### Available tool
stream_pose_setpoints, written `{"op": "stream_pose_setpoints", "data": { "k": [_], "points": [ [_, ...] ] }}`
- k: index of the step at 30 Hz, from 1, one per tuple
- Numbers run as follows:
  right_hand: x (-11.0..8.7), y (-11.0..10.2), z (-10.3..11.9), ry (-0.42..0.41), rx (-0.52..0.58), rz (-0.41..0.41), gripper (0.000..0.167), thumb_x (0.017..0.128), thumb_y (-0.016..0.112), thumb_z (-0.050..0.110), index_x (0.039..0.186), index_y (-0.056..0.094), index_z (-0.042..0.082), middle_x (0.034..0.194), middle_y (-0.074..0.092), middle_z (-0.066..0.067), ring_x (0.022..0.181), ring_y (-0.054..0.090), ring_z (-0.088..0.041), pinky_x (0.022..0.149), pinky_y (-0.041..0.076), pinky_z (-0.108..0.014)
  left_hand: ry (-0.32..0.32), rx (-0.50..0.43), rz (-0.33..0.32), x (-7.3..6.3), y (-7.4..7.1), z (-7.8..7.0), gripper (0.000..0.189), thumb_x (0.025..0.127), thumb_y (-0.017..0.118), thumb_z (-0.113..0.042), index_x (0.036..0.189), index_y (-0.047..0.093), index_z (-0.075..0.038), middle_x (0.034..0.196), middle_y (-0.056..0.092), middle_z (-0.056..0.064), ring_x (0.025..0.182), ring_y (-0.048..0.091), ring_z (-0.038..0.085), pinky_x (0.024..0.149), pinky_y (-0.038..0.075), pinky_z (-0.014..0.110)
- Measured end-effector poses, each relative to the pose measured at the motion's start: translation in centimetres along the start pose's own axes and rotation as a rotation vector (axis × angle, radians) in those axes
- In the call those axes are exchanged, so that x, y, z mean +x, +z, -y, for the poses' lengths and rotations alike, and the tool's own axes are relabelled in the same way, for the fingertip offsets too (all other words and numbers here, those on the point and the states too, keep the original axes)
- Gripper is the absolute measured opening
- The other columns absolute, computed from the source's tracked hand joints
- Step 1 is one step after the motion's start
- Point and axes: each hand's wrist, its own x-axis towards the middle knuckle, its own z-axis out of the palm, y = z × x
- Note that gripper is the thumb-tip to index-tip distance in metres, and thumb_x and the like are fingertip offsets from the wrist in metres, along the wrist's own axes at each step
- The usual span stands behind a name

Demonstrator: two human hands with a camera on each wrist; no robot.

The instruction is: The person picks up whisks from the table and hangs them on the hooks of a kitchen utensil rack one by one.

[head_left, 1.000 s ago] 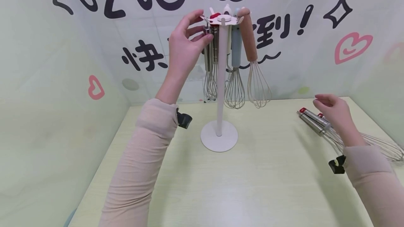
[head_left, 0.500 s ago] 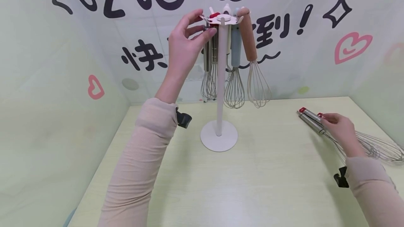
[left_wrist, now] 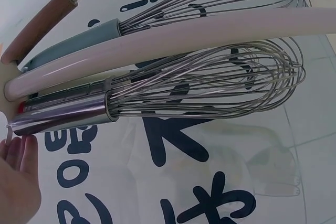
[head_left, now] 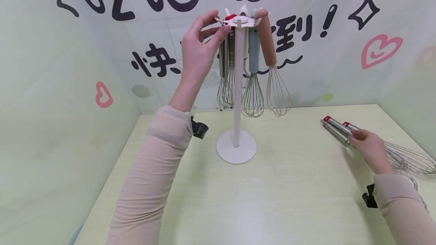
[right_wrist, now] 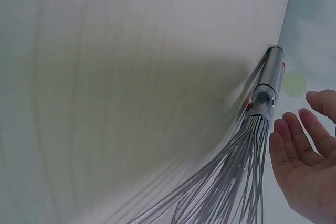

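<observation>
We see the R hand (head_left: 370, 148) w/ thumb and fingers apart, just beside the steel whisks (head_left: 338, 126) on the table (head_left: 289, 199). Farther, the L hand (head_left: 200, 46) touches a hung whisk (left_wrist: 71, 114) at the stand (head_left: 237, 86); whether it pinches, we can't tell.

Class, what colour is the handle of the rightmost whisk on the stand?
The handle is brown; the head view shows it best.

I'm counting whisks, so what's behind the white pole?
In the head view, a pale handle peeks out behind the white pole, on the right. Whatever the pole covers completely can't be seen.
</observation>
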Motion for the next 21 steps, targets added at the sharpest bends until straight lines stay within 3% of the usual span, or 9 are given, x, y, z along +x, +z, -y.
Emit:
{"op": "stream_pose_setpoints", "data": {
  "k": [3, 4, 6, 9, 12, 17, 19, 21],
  "points": [
    [0.1, 0.2, -0.4, -0.015, -0.016, -0.004, 0.042, 0.096, 0.052, 0.016, 0.125, 0.050, -0.014, 0.120, 0.055, -0.038, 0.079, 0.056, -0.008, 0.067, 0.047, -0.024, -0.001, -0.019, -0.013, -0.1, 0.2, -0.1, 0.049, 0.085, 0.071, -0.013, 0.131, 0.055, -0.005, 0.128, 0.059, 0.013, 0.112, 0.062, 0.021, 0.095, 0.053, 0.017],
    [0.1, 0.3, -0.5, -0.022, -0.021, -0.007, 0.041, 0.095, 0.052, 0.015, 0.123, 0.051, -0.014, 0.118, 0.056, -0.038, 0.077, 0.054, -0.004, 0.066, 0.047, -0.023, 0.000, -0.030, -0.016, -0.1, 0.3, -0.1, 0.050, 0.085, 0.071, -0.012, 0.132, 0.054, -0.004, 0.128, 0.059, 0.013, 0.112, 0.062, 0.021, 0.096, 0.053, 0.017],
    [0.1, 0.4, -0.7, -0.026, -0.030, -0.006, 0.039, 0.094, 0.053, 0.014, 0.121, 0.052, -0.014, 0.116, 0.057, -0.038, 0.077, 0.057, -0.011, 0.066, 0.044, -0.021, 0.003, -0.053, -0.023, -0.2, 0.4, -0.1, 0.053, 0.085, 0.070, -0.011, 0.134, 0.052, -0.004, 0.128, 0.059, 0.014, 0.114, 0.062, 0.020, 0.096, 0.052, 0.016],
    [0.1, 0.6, -1.0, -0.040, -0.037, 0.001, 0.039, 0.093, 0.054, 0.011, 0.120, 0.051, -0.016, 0.112, 0.057, -0.039, 0.085, 0.061, -0.037, 0.066, 0.044, -0.022, 0.007, -0.096, -0.029, -0.2, 0.7, 0.0, 0.057, 0.085, 0.070, -0.008, 0.137, 0.048, -0.002, 0.128, 0.058, 0.015, 0.115, 0.061, 0.020, 0.097, 0.051, 0.015],
    [0.2, 0.7, -1.2, -0.057, -0.057, 0.005, 0.038, 0.091, 0.056, 0.010, 0.118, 0.052, -0.017, 0.109, 0.058, -0.040, 0.093, 0.058, -0.049, 0.065, 0.046, -0.027, 0.005, -0.134, -0.033, -0.2, 0.8, 0.1, 0.057, 0.085, 0.070, -0.006, 0.137, 0.047, 0.000, 0.127, 0.058, 0.016, 0.115, 0.060, 0.021, 0.098, 0.051, 0.014],
    [0.2, 0.9, -1.3, -0.078, -0.081, -0.020, 0.037, 0.090, 0.057, 0.010, 0.115, 0.054, -0.017, 0.103, 0.061, -0.038, 0.087, 0.060, -0.045, 0.064, 0.045, -0.028, -0.001, -0.161, -0.045, -0.1, 1.0, 0.2, 0.054, 0.085, 0.070, -0.005, 0.134, 0.050, 0.000, 0.120, 0.059, 0.012, 0.113, 0.061, 0.019, 0.098, 0.052, 0.016],
    [0.3, 0.9, -1.3, -0.075, -0.064, -0.043, 0.036, 0.090, 0.057, 0.010, 0.115, 0.056, -0.016, 0.104, 0.062, -0.037, 0.074, 0.062, -0.027, 0.063, 0.044, -0.023, -0.003, -0.166, -0.049, -0.1, 1.0, 0.2, 0.053, 0.085, 0.070, -0.005, 0.134, 0.050, 0.000, 0.118, 0.060, 0.010, 0.113, 0.061, 0.019, 0.097, 0.052, 0.016],
    [0.3, 0.9, -1.3, -0.065, -0.046, -0.070, 0.036, 0.090, 0.056, 0.010, 0.116, 0.056, -0.015, 0.106, 0.061, -0.037, 0.069, 0.056, -0.005, 0.061, 0.041, -0.018, -0.005, -0.173, -0.050, -0.2, 1.0, 0.2, 0.053, 0.084, 0.070, -0.005, 0.133, 0.051, 0.000, 0.117, 0.060, 0.010, 0.112, 0.061, 0.019, 0.097, 0.052, 0.017]
  ]
}}
